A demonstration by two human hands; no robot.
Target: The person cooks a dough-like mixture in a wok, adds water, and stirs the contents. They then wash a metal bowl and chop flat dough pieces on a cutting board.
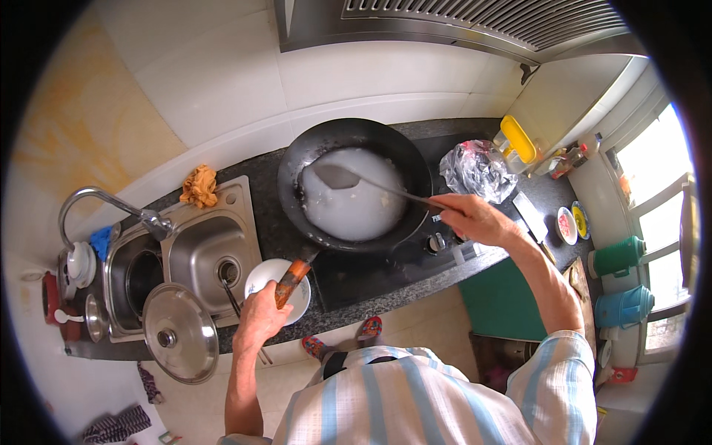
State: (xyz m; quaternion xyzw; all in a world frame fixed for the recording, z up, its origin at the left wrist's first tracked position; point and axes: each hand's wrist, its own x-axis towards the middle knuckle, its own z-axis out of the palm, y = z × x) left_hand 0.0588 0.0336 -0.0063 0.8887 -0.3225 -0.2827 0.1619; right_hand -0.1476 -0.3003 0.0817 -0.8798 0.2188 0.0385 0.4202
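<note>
A large dark wok [295,206] holds cloudy whitish liquid [356,217] with small bits in it. My left hand [261,314] grips its wooden handle [292,282], over a white bowl [261,273] on the counter. My right hand [473,219] is closed around the long handle of a metal wok spatula [336,177], whose blade lies in or just over the liquid; which of the two cannot be told. Beside the bowl, a pair of chopsticks [266,356] reaches from the sink side past the counter's edge.
Left are a steel double sink [250,219], a faucet [105,196], a pan lid [181,356] and an orange cloth [199,186]. Right are crumpled clear plastic [478,169], a cleaver [530,216], a small bowl of pinkish food [566,225] and a yellow-lidded container [517,139]. A range hood [411,28] hangs above.
</note>
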